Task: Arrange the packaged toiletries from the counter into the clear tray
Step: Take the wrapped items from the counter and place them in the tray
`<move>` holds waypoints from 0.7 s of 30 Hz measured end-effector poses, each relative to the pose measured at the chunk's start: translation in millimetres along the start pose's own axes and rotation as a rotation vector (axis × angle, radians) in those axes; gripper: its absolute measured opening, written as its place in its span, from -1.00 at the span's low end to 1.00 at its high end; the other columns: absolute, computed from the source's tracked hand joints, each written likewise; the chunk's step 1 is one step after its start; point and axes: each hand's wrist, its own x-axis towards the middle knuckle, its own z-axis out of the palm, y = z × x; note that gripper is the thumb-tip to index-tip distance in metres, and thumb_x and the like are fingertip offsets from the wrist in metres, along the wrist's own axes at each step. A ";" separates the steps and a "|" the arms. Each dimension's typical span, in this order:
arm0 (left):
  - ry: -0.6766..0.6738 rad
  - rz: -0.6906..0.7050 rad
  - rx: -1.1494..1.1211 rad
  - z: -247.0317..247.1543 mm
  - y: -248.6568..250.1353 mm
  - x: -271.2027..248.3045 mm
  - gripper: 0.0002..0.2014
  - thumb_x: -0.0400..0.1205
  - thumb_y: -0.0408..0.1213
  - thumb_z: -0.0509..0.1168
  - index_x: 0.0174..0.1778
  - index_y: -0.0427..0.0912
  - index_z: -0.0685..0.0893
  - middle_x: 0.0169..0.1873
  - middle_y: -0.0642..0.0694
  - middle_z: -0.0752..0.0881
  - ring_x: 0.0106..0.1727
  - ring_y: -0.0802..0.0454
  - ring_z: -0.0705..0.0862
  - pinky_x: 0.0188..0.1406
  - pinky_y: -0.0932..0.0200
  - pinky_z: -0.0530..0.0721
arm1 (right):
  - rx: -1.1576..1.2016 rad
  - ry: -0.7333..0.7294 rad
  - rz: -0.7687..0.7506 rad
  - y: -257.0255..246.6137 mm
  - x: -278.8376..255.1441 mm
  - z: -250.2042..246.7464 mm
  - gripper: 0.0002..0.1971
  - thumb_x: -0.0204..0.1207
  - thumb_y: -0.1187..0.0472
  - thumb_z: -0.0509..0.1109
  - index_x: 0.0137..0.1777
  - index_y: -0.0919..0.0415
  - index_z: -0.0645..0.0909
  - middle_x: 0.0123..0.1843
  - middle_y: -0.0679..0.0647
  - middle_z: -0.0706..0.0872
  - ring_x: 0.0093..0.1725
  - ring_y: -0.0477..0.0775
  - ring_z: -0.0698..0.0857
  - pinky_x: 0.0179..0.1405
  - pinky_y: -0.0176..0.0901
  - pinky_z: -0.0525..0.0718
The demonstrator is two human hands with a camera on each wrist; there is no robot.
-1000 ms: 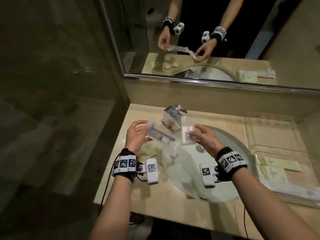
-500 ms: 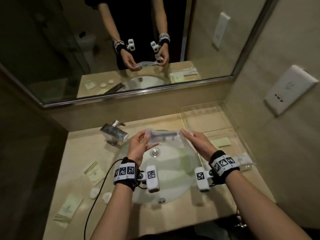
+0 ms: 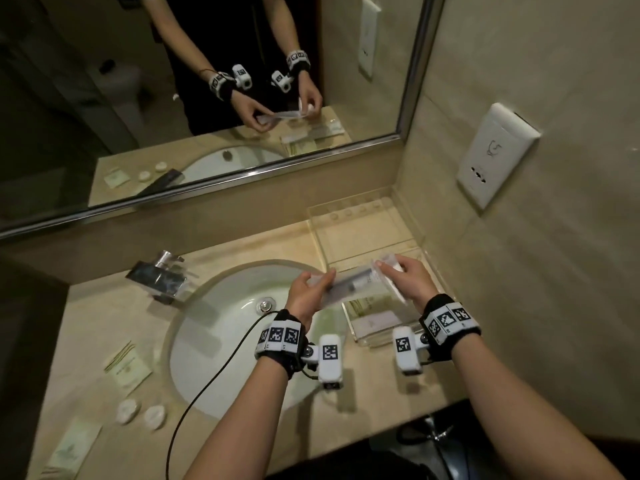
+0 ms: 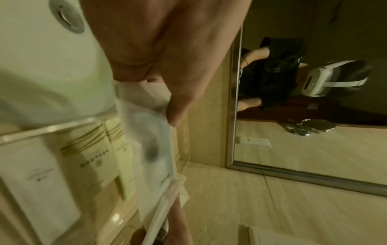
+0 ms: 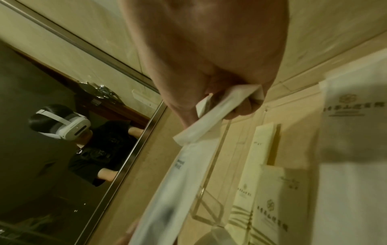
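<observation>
A long clear plastic packet (image 3: pixel 353 285) with a dark item inside is stretched between both hands, above the clear tray's (image 3: pixel 363 237) left side. My left hand (image 3: pixel 317 282) pinches its left end, thumb on top; the left wrist view shows the packet (image 4: pixel 155 149) hanging from those fingers (image 4: pixel 178 107). My right hand (image 3: pixel 388 268) pinches the other end, and in the right wrist view that end (image 5: pixel 226 106) is folded inside the fingers. Cream sachets (image 3: pixel 367 303) and a pale flat pack (image 3: pixel 377 320) lie in the tray's near half.
On the counter left of the sink basin (image 3: pixel 225 341) lie a cream sachet (image 3: pixel 128 367), two round white packs (image 3: pixel 128 410) and another sachet (image 3: pixel 72 448). A chrome faucet (image 3: pixel 159 278) stands at the back left. Mirror and wall with a socket plate (image 3: pixel 495 157) close the corner.
Both hands carried the packet to the right, from above the basin and faucet to above the tray. The head view swung right with them.
</observation>
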 end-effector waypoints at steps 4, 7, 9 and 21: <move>0.047 -0.014 0.026 32.6 -15.5 10.2 -0.74 0.51 -0.23 0.49 0.00 -0.27 0.63 0.11 -0.35 0.74 0.05 -0.24 0.73 0.12 -0.15 0.72 | 0.001 0.060 0.033 19.0 8.2 -18.1 -0.78 0.50 0.02 0.51 -0.12 0.19 0.75 0.09 0.03 0.82 0.15 0.08 0.71 0.29 0.02 0.60; 0.112 -0.060 0.003 51.3 -29.3 20.2 -0.80 0.46 -0.19 0.53 -0.15 -0.15 0.65 0.08 -0.31 0.75 0.09 -0.24 0.73 0.18 -0.20 0.71 | 0.042 0.141 0.060 28.1 9.7 -26.8 -0.72 0.54 0.14 0.50 0.02 0.40 0.72 0.05 0.01 0.75 0.05 -0.02 0.63 0.12 -0.24 0.51; 0.077 -0.082 0.008 62.8 -35.6 26.8 -0.77 0.42 -0.14 0.57 -0.15 -0.16 0.71 0.06 -0.28 0.78 0.08 -0.22 0.74 0.20 -0.19 0.71 | 0.040 0.214 0.100 35.4 13.3 -33.4 -0.71 0.55 0.14 0.49 0.15 0.34 0.72 0.04 0.01 0.68 0.08 -0.02 0.58 0.11 -0.26 0.48; -0.008 -0.046 0.192 101.3 -51.0 43.7 -0.79 0.36 -0.22 0.60 -0.15 -0.09 0.76 0.01 -0.22 0.76 -0.05 -0.18 0.71 -0.22 0.09 0.68 | -0.156 0.279 0.220 64.8 33.4 -53.2 -0.50 0.56 0.04 0.45 0.42 0.28 0.55 0.42 0.23 0.63 0.38 0.29 0.60 0.31 0.00 0.56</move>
